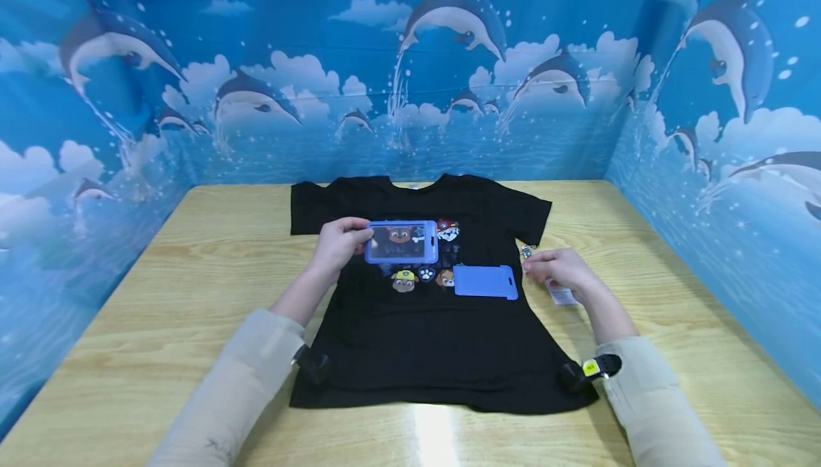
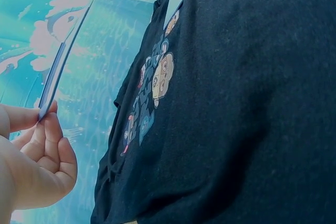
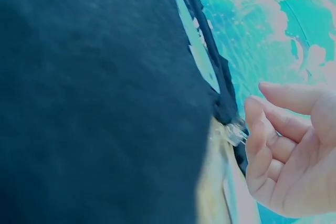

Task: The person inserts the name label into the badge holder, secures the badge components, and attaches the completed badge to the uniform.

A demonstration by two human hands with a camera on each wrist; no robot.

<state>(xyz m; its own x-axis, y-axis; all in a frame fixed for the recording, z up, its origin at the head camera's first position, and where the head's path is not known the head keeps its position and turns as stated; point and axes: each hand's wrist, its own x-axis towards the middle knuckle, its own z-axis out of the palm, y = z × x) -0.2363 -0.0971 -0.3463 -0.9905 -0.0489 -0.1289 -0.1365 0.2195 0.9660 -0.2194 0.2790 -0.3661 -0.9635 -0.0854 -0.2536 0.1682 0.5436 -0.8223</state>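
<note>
L hand point(image 1: 340, 246) pinching blue frame point(image 1: 402, 242) by edge over blk tee point(image 1: 436, 346), R hand point(image 1: 562, 269) loosely curled, wide tbl point(image 1: 673, 267) margins

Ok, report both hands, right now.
Left hand: closed, pinching the windowed blue frame by its edge.
Right hand: open, fingers loosely curled beside a small shiny item.

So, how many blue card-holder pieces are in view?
2. One framed piece is pinched in the left hand above the black shirt; one flat piece lies on the shirt, toward the right hand. That hand might hide more.
</note>
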